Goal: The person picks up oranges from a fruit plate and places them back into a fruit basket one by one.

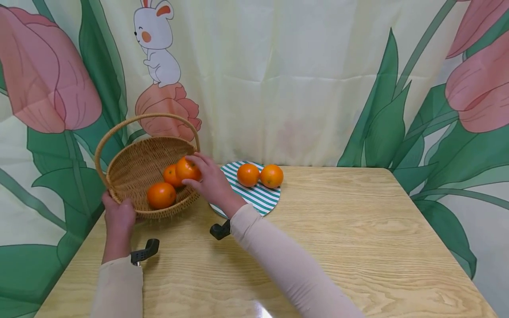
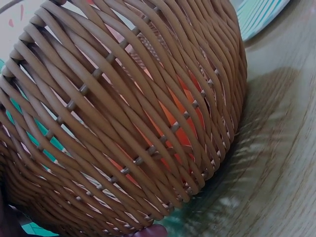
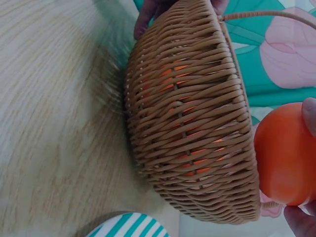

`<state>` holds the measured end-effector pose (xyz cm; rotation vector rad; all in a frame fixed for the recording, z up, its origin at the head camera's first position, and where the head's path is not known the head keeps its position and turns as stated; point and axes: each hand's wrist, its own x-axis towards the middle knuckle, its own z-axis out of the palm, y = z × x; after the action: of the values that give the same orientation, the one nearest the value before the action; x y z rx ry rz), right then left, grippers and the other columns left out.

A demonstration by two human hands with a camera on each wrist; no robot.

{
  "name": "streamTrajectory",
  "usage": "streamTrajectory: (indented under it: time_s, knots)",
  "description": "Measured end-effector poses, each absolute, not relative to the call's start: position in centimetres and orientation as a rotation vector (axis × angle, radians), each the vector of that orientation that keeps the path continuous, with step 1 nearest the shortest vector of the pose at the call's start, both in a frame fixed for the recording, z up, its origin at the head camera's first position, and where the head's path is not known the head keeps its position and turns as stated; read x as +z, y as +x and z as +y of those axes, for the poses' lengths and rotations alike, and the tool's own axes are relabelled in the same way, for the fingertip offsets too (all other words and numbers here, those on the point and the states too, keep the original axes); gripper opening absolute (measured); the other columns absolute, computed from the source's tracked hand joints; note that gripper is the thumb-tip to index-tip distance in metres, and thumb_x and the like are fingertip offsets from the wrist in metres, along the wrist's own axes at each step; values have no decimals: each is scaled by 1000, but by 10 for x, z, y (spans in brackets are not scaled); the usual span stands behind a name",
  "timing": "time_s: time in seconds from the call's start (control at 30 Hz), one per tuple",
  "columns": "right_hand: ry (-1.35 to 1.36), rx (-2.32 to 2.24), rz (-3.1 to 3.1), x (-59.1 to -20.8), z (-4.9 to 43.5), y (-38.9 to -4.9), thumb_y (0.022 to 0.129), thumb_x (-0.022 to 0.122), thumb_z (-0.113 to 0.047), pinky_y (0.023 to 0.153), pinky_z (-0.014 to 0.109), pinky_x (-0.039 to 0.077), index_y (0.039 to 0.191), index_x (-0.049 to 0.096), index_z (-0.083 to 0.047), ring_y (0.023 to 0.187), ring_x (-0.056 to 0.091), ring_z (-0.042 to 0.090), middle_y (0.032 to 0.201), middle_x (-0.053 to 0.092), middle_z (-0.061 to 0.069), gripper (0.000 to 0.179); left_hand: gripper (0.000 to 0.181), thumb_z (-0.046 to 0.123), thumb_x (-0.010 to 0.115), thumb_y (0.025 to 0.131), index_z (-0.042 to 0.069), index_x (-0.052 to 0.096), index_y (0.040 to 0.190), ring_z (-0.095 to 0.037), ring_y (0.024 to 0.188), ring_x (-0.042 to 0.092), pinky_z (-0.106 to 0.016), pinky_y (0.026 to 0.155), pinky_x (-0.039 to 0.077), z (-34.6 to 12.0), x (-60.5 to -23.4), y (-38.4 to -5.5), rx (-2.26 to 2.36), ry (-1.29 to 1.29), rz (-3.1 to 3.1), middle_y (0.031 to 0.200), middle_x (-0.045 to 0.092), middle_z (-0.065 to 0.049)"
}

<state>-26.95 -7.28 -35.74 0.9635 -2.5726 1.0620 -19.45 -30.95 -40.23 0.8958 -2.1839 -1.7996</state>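
In the head view a wicker basket (image 1: 135, 159) with a tall handle tilts toward me at the table's left side. My left hand (image 1: 120, 216) grips its left rim near the handle's foot. Two oranges lie inside: one orange (image 1: 161, 195) at the front and another orange (image 1: 171, 176) behind it. My right hand (image 1: 214, 181) holds a third orange (image 1: 187, 168) between thumb and fingers at the basket's right rim. The right wrist view shows this held orange (image 3: 284, 153) beside the rim. In the left wrist view the basket's weave (image 2: 123, 118) hides most of the left hand.
A round green-and-white striped mat (image 1: 254, 198) lies right of the basket. On it sit an orange (image 1: 248, 175) and, at its right edge, another orange (image 1: 272, 176). The wooden table (image 1: 358, 238) meets a printed curtain (image 1: 278, 79) at the back.
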Motion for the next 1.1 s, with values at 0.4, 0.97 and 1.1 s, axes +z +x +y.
streamTrajectory:
  time_s: [0.4, 0.97, 1.1]
  knots:
    - [991, 1019, -2596, -365, -74, -269, 89, 65, -39, 107, 35, 44, 139, 47, -18, 130, 50, 29, 152, 39, 7, 57, 71, 20, 27, 95, 34, -14, 152, -38, 144, 23, -57, 112, 29, -305, -403, -196, -1749, 854, -2180, 162, 5, -16]
    - [989, 1010, -2647, -374, -71, -267, 94, 61, -33, 109, 32, 41, 140, 50, -19, 133, 47, 20, 148, 46, 3, 49, 73, 19, 30, 94, 29, -12, 153, -36, 143, 26, -53, 114, 28, -303, -403, -195, -1694, 840, -2203, 161, 10, -17]
    - [951, 1006, -2646, -380, -63, -268, 95, 59, -34, 108, 31, 42, 139, 50, -20, 131, 49, 18, 144, 49, 0, 47, 75, 18, 29, 94, 29, -16, 152, -37, 144, 24, -53, 114, 28, -307, -403, -192, -1704, 853, -2215, 161, 7, -18]
